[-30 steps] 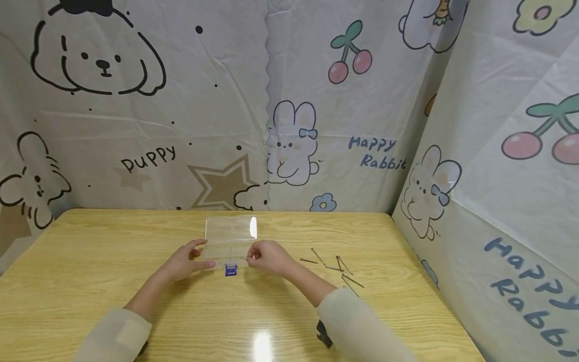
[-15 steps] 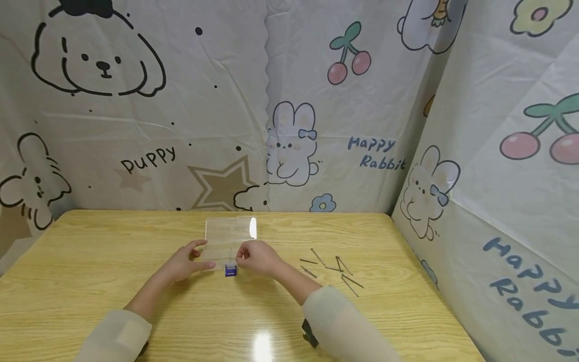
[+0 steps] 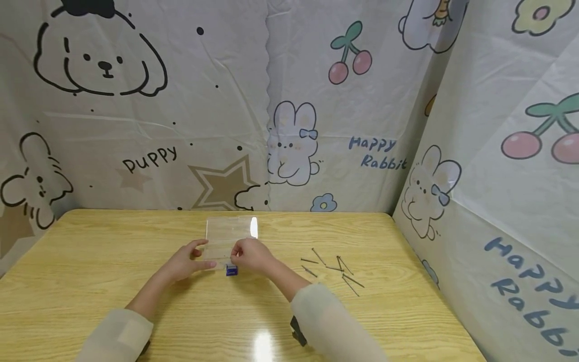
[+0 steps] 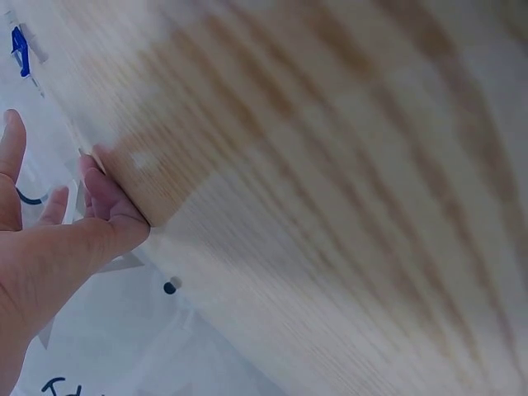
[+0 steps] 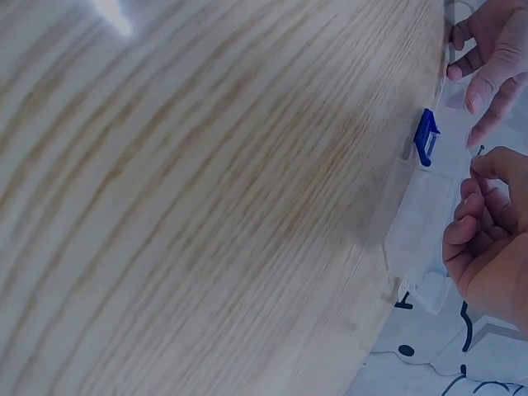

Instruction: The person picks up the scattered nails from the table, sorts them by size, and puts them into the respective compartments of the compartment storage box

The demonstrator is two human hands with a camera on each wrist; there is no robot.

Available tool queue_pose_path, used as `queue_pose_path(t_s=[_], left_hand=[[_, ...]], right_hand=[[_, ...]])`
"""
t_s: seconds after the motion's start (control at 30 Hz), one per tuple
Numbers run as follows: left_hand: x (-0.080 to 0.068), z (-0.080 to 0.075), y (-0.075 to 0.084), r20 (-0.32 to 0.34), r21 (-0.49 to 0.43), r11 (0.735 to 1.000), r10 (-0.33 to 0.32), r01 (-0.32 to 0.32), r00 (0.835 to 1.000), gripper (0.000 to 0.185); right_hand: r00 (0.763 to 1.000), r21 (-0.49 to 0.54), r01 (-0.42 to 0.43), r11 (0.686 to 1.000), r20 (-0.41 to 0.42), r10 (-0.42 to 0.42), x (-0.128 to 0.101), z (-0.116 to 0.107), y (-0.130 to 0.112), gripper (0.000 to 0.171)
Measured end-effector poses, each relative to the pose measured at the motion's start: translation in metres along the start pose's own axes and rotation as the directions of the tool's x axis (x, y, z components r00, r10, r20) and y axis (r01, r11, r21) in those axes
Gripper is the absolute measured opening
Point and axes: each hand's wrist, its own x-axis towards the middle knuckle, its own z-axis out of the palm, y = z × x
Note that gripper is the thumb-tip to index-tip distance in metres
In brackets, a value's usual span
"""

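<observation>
Now we steady the clear plastic box (image 3: 227, 240), lid open, near the middle of the wooden table (image 3: 90, 281): our left hand (image 3: 184, 262) rests on its left edge with relaxed fingers. Our right hand (image 3: 251, 255) pinches a thin nail (image 5: 479, 151) over the box beside its blue latch (image 3: 231, 270). Loose nails (image 3: 332, 267) lie to the right.

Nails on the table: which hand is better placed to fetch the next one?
Right, probably. The nails lie on the right hand's side of the box. The left hand rests at the box's left edge, and would have to cross over.
</observation>
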Motion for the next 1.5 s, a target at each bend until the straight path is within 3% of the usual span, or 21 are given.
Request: queue_pose_path(t_s=[0.43, 1.5], left_hand=[[-0.001, 0.001, 0.003, 0.011, -0.015, 1.0, 0.009, -0.009, 1.0, 0.083], [0.0, 0.0, 0.001, 0.012, -0.001, 1.0, 0.01, -0.01, 1.0, 0.085]], right_hand=[[1.0, -0.029, -0.029, 0.999, 0.008, 0.029, 0.003, 0.004, -0.004, 0.008], [0.997, 0.044, -0.081, 0.996, -0.011, 0.081, 0.004, 0.011, -0.001, 0.01]])
